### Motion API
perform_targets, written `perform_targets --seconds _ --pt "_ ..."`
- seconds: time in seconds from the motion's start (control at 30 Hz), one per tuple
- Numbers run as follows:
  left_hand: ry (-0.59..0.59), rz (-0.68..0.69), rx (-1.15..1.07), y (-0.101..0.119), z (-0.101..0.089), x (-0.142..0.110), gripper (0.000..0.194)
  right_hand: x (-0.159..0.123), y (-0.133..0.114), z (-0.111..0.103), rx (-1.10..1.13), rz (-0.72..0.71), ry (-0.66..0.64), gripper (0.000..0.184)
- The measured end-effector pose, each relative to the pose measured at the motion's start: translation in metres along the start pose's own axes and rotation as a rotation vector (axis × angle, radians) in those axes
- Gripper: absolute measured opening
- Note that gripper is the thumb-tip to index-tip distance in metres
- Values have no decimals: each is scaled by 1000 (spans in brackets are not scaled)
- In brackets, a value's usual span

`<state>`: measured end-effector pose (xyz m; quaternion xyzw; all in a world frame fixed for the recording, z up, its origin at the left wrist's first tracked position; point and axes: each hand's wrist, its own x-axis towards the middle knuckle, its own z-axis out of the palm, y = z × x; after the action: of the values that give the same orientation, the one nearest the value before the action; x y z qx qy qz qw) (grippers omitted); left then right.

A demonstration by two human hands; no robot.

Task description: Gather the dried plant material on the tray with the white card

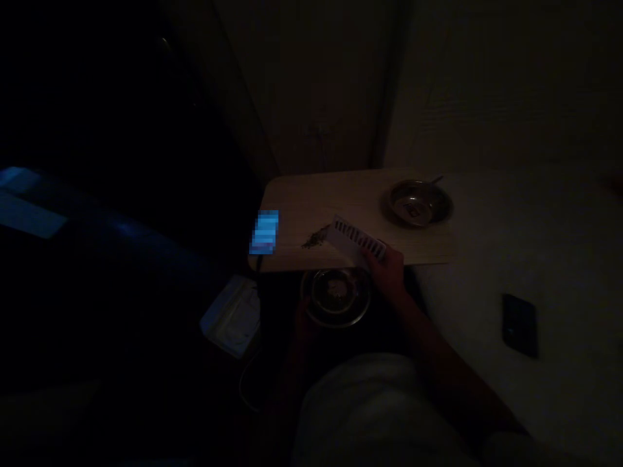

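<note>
The scene is very dark. My right hand is closed on the near end of a flat white piece with a row of dark slots or marks, whose exact kind I cannot make out. Its far end is at a small heap of dark loose bits on the wooden tabletop. Just below the table's front edge, my left hand grips the left rim of a round metal dish. Something pale lies in the dish's middle. Most of the left fingers are lost in shadow.
A metal bowl with a spoon handle stands at the table's right end. A lit, blurred screen is at the left edge. A pale packet lies lower left, and a dark phone-like slab rests on the pale surface at right.
</note>
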<state>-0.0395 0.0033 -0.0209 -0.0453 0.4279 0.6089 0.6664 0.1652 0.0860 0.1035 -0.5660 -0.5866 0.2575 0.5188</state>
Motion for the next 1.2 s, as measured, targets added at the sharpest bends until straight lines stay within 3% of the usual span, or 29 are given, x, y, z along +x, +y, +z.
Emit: perform_targets --seconds 0.17,0.4,0.67,0.9,1.2 --pt "34 -55 8 3 3 -3 22 0 0 -3 33 3 12 26" --pt "-53 -7 22 3 4 -7 33 0 -1 -1 55 -7 -14 26" --pt "-5 9 42 0 -1 -1 28 -1 -4 0 67 -17 -69 24" --pt "-24 -15 36 1 -1 -2 36 -3 -3 0 36 -40 -63 23" --pt "30 -17 26 2 5 -5 25 -3 -3 0 45 -37 -89 23"
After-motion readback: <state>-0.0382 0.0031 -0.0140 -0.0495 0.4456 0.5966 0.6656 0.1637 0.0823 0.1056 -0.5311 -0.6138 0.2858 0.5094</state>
